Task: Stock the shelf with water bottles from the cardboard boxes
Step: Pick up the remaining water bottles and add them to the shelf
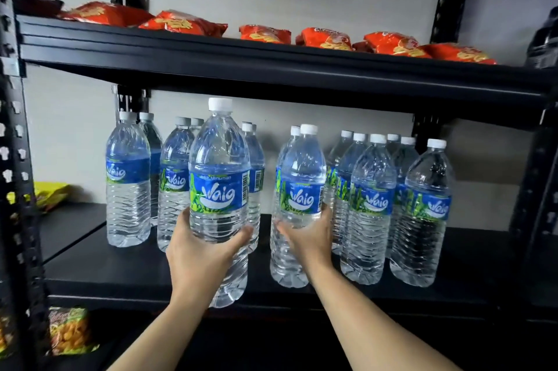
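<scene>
My left hand [199,253] grips a clear water bottle with a blue Waig label [219,177], upright at the front edge of the black middle shelf [120,277], its base about level with that edge. My right hand [308,237] grips a second bottle [302,186] that stands on the shelf board just right of centre. Several matching bottles stand in rows behind and beside them, a group on the left [128,180] and a group on the right [422,213]. No cardboard box is in view.
The upper shelf [271,68] hangs low over the bottle caps and carries several orange snack bags [181,23]. A yellow bag [49,194] lies at the far left of the middle shelf. Another snack bag [68,331] sits below left. Black uprights [15,189] frame both sides.
</scene>
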{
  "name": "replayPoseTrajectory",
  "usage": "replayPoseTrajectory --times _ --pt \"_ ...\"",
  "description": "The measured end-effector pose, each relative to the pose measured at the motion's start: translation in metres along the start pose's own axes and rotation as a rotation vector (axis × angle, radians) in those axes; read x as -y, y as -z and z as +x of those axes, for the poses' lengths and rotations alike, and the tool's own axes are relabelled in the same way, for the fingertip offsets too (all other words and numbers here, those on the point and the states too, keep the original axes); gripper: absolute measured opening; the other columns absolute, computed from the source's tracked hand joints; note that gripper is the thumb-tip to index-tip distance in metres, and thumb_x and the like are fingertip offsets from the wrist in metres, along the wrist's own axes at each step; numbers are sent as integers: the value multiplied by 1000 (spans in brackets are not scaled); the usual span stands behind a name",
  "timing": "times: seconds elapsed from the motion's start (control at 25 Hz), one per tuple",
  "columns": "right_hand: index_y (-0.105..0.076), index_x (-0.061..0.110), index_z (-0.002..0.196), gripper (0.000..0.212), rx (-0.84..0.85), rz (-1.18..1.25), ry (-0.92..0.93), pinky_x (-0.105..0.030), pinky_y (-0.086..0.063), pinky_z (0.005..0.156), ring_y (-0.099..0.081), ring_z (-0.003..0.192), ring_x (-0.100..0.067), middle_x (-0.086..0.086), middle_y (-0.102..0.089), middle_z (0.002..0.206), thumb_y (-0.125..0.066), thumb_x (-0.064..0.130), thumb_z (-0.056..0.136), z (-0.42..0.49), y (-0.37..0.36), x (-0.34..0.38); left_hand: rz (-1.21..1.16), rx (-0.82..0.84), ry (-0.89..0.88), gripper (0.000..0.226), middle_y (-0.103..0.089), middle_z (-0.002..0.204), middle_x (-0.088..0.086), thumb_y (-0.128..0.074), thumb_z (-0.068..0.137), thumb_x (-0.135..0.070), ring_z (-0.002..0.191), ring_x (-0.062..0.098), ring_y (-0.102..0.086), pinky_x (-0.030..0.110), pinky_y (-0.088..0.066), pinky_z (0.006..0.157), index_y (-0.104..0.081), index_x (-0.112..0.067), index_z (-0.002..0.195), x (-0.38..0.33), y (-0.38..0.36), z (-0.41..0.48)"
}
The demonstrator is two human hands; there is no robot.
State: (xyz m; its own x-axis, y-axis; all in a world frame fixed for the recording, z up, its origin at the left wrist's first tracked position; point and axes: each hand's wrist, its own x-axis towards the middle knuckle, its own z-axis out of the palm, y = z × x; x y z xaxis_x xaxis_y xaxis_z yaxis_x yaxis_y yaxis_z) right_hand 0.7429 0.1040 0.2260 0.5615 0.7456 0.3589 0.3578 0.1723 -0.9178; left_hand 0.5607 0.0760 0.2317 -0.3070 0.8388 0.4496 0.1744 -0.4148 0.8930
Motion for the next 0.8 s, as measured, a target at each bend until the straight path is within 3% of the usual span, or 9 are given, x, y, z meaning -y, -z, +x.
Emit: replayPoseTrajectory --times 0.08,0.24,0.48,0.64,0.8 --pt "-28 15 144 93 30 -22 13 -34 -35 101 -43 125 -20 -4 -44 141 -84 38 73 -1 -2 -8 7 3 -9 111 -52 141 9 -90 55 -51 134 24 -44 41 -38 111 -39 -14 146 2 -1 1" --pt "-28 17 145 96 71 -12 20 -33 -33 106 -39 134 -21 -2 -42 141 -84 43 72 0 -3 -18 15 9 -19 109 -57 134 6 -91 53 -50 129 23 -48 38 -39 109 -42 -14 143 4 0 3" --pt "-42 30 118 72 52 -40 -20 -22 -38 84 -57 107 -13 11 -55 107 -90 36 64 -20 -3 -56 23 18 -43 103 -54 115 -3 -91 56 -46 115 17 -49 26 -35 95 -44 -14 141 1 0 -1" --pt "-50 27 116 68 81 -43 -59 -25 -42 85 -60 106 -13 9 -61 110 -90 41 63 -13 -5 -62 14 44 -67 107 -53 124 1 -92 57 -44 122 17 -45 26 -32 97 -40 -13 145 -3 -3 -2" --pt "-50 22 126 85 158 -76 -130 -31 -47 97 -60 112 -15 7 -62 119 -88 53 57 -5 -6 -65 31 47 -77 105 -47 113 -11 -92 55 -46 128 19 -46 31 -35 103 -43 -16 142 0 -8 0"
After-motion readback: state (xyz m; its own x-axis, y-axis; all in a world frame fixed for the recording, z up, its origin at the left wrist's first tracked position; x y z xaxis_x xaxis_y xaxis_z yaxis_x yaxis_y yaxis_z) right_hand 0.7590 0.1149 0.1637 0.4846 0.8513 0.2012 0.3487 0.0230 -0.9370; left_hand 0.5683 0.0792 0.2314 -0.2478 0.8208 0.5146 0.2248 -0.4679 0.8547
